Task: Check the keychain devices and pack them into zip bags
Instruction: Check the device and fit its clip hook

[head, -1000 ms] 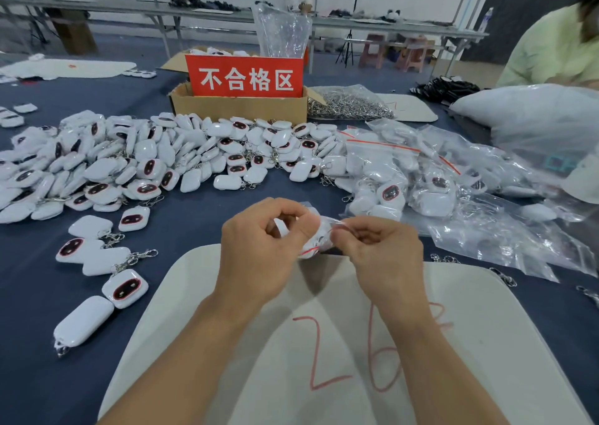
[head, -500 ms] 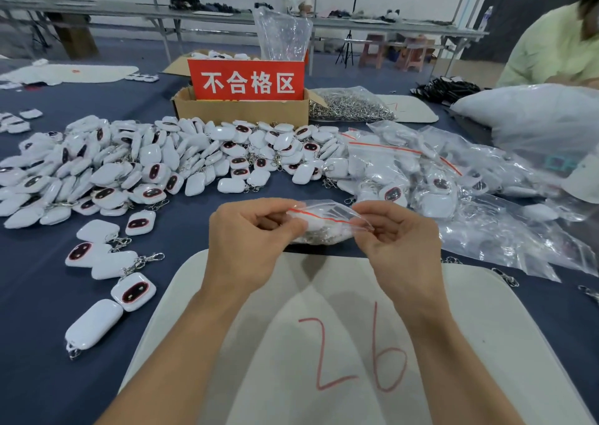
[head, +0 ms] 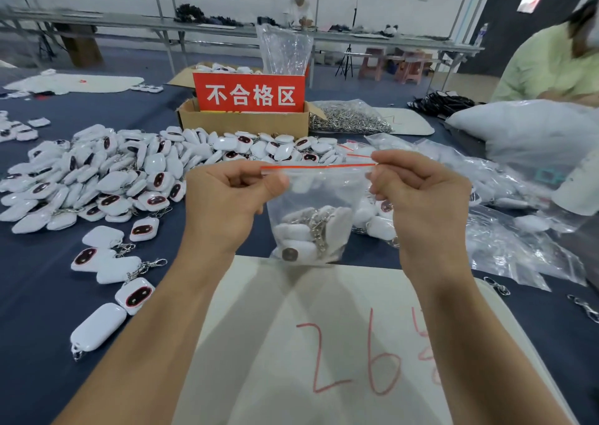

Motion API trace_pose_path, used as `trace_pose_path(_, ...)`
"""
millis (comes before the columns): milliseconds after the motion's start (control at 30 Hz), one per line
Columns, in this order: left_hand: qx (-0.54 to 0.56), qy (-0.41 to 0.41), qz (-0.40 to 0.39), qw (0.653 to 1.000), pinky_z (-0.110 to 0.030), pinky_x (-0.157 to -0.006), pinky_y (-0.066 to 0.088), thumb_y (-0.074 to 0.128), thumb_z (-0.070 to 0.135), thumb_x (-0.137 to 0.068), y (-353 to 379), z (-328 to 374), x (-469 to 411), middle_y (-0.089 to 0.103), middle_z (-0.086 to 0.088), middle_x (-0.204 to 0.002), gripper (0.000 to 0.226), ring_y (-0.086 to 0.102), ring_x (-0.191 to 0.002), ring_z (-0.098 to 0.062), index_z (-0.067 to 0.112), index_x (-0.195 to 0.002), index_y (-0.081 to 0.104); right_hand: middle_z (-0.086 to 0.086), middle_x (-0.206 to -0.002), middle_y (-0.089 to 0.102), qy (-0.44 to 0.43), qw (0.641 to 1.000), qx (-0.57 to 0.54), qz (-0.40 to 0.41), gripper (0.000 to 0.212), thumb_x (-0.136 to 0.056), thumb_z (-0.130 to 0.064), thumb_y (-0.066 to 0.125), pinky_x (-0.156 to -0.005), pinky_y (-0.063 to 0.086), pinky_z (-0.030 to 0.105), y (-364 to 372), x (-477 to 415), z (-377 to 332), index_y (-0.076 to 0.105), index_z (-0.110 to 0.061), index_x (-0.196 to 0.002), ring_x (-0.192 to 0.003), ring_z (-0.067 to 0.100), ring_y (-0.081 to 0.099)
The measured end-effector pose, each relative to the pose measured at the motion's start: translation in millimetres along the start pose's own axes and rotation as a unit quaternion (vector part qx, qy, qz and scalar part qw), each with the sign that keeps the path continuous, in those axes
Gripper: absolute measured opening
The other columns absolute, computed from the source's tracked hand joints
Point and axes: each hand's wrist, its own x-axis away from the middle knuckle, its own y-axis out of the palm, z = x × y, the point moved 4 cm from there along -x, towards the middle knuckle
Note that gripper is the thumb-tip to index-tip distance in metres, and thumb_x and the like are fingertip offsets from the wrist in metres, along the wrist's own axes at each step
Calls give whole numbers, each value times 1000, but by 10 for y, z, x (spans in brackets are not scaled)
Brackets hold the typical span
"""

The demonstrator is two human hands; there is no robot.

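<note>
A clear zip bag (head: 319, 198) with a red seal line hangs upright above the table, with several white keychain devices (head: 304, 236) and their chains at its bottom. My left hand (head: 227, 204) pinches the top left corner of the bag. At the top right corner, my right hand (head: 421, 198) pinches the seal. A big heap of loose white keychain devices (head: 107, 178) covers the blue table to the left and behind.
A white mat (head: 324, 343) marked with red numbers lies under my arms. Behind stands a cardboard box (head: 243, 121) with a red sign. Filled zip bags (head: 505, 230) pile up on the right, metal chains (head: 346, 120) behind them. A person in green sits far right.
My hands have lifted the bag from a crumpled bundle near the mat and stretched its seal out level, so the bag now hangs down with the devices at the bottom.
</note>
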Motion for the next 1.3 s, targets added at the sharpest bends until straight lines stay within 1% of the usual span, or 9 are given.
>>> trace_pose_path(100, -5, -39, -19, 999, -16, -51, 45, 86, 8, -78, 95, -72, -3, 71, 6, -62, 18, 48, -47, -4, 24, -74, 81, 0, -72, 72, 85, 996, -18, -9, 18, -88, 1, 71, -63, 48, 20, 40, 2, 200, 79, -15, -90, -63, 11, 57)
trace_pose_path(167, 17, -77, -9, 997, -15, -50, 44, 85, 7, -79, 138, -166, 27, 68, 7, -59, 15, 46, -45, -4, 20, -75, 79, 6, -80, 66, 180, 982, -8, -53, 7, -93, -9, 70, -74, 53, 35, 107, 70, 412, 77, -8, -92, -76, 21, 54)
trace_pose_path(233, 39, -102, 4, 994, -15, -50, 44, 84, 8, -81, 153, -256, 51, 67, 7, -58, 12, 46, -45, -4, 18, -76, 79, 9, -86, 65, 226, 972, 8, -69, 14, -96, -18, 69, -88, 54, 45, 140, 134, 556, 75, -7, -91, -83, 22, 55)
trace_pose_path(400, 40, -101, 10, 994, -16, -50, 43, 82, 12, -83, 152, -381, 74, 65, 7, -57, 19, 45, -47, -5, 25, -69, 82, 2, -73, 69, 168, 983, -13, -67, 18, -95, -12, 68, -76, 45, 32, 187, 122, 579, 75, -16, -78, -72, 15, 56)
trace_pose_path(567, 54, -107, 24, 992, -15, -49, 41, 86, 24, -74, 129, -413, 107, 65, 4, -56, 9, 43, -45, -6, 29, -68, 82, -1, -63, 62, 162, 986, -24, -36, 25, -93, -17, 73, -69, 45, 31, 156, 145, 676, 74, -19, -69, -61, 12, 53)
trace_pose_path(733, 105, -132, 22, 985, -14, -48, 38, 82, 36, -68, 228, -455, 235, 61, 5, -56, 11, 41, -46, -5, 25, -67, 81, -3, -60, 58, 174, 984, -27, -21, 19, -83, -31, 74, -76, 43, 45, 105, 172, 688, 74, -20, -68, -64, 19, 47)
trace_pose_path(967, 103, -128, 11, 986, -14, -47, 37, 84, 43, -63, 207, -478, 259, 59, 4, -55, 20, 40, -46, -7, 24, -68, 81, 3, -62, 56, 163, 985, -46, -29, 30, -93, -18, 73, -77, 38, 43, 73, 223, 674, 69, -16, -63, -62, 17, 47)
trace_pose_path(1100, 105, -127, 11, 986, -14, -45, 36, 84, 37, -62, 214, -460, 254, 60, 4, -54, 16, 40, -45, -7, 22, -66, 80, 4, -61, 58, 153, 986, -58, -33, 29, -92, -17, 72, -76, 40, 43, 35, 230, 633, 70, -17, -63, -60, 16, 48)
trace_pose_path(1300, 94, -132, 24, 987, -15, -44, 36, 86, 21, -67, 203, -436, 274, 58, -1, -56, 8, 41, -46, -7, 21, -64, 79, 5, -57, 55, 163, 983, -80, -22, 28, -91, -3, 68, -74, 38, 41, 20, 253, 631, 71, -11, -64, -59, 17, 49)
